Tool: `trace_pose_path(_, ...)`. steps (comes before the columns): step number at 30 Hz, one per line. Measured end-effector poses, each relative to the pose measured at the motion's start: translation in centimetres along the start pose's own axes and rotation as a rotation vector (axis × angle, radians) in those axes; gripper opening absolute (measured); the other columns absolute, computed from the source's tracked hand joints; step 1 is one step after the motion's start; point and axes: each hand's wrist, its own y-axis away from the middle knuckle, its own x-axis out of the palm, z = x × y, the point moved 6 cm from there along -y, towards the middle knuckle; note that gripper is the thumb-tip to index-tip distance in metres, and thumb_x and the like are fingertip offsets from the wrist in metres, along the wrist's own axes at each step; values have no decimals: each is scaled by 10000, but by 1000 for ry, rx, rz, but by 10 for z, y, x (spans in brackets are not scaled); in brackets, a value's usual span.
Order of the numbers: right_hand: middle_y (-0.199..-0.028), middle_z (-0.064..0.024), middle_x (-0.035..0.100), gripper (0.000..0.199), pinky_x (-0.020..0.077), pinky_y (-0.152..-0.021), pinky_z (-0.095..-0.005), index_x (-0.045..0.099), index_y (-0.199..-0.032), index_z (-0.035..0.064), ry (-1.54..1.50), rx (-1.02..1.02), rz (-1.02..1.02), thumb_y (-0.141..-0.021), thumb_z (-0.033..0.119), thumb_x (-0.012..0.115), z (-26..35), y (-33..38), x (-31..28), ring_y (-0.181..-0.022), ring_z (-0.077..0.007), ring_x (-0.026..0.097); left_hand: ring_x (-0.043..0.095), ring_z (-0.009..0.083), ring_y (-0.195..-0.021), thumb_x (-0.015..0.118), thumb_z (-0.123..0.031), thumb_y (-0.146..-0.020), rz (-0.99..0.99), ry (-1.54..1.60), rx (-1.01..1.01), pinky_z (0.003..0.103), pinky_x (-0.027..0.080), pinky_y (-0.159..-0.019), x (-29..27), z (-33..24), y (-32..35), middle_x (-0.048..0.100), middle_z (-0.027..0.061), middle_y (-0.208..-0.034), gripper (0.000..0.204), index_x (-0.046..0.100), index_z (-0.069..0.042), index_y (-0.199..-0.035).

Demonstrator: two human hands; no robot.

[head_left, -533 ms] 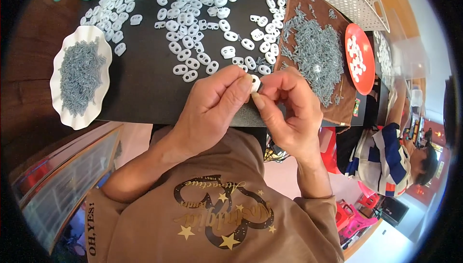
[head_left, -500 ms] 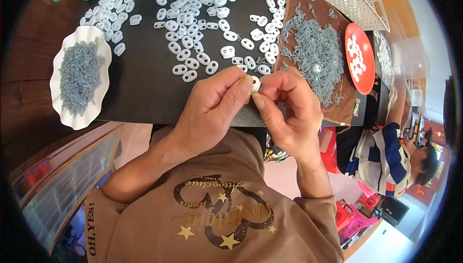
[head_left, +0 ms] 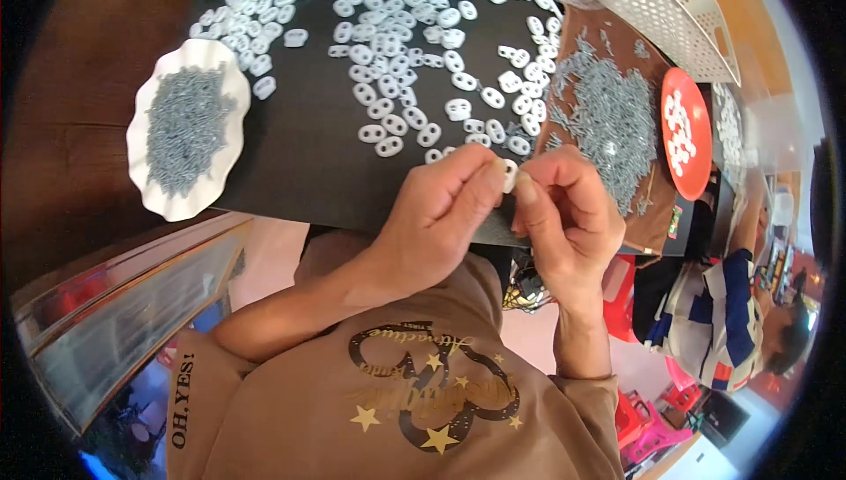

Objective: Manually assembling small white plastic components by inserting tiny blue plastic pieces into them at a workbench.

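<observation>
Pinching a white two-holed piece (head_left: 509, 176) between thumb and forefinger of the left hand (head_left: 441, 220), in front of the chest and, as seen from above, over the near part of the black tabletop (head_left: 300, 158); gripping by the left side only, probably for leaving the holes and far side free; meeting the right edge with thumb and fingertip of the right hand (head_left: 573, 225), with other fingers curling inward, perhaps for clearance; not being able to tell whether grasping the piece there or something small behind the thumb; holding both hands close together, likely for steadiness; facing loose white pieces (head_left: 388, 44) beyond the fingers, seemingly lying scattered for easy singling out; having grey spring-like bits (head_left: 617, 132) heaped on a brown cloth (head_left: 648, 229) at the right, perhaps for less rolling; having more in a scalloped white dish (head_left: 139, 141) at the left, probably for containment; having a red plate (head_left: 702, 163) of small white parts (head_left: 679, 132) farther right, apparently for separating from the spread
</observation>
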Motion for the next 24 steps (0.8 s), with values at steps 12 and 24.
trace_pose_path(12,-767,-46,563,52,426,-527,-213,581,-915,-37,-122,79,110,-871,-63,588,6,-3,20,-585,-67,521,363,26,-558,437,-216,-1014,-141,19,28,193,287,-491,-36,-6,6,465,-27,-671,255,520,-29,-863)
trace_pose_path(24,-730,-5,565,151,385,-497,-177,594,-1038,-40,-196,92,344,-948,74,556,3,-25,41,-577,-35,490,387,33,-565,455,-224,-1008,-6,5,72,194,307,-501,-39,-15,4,483,-22,-678,254,565,-17,-910)
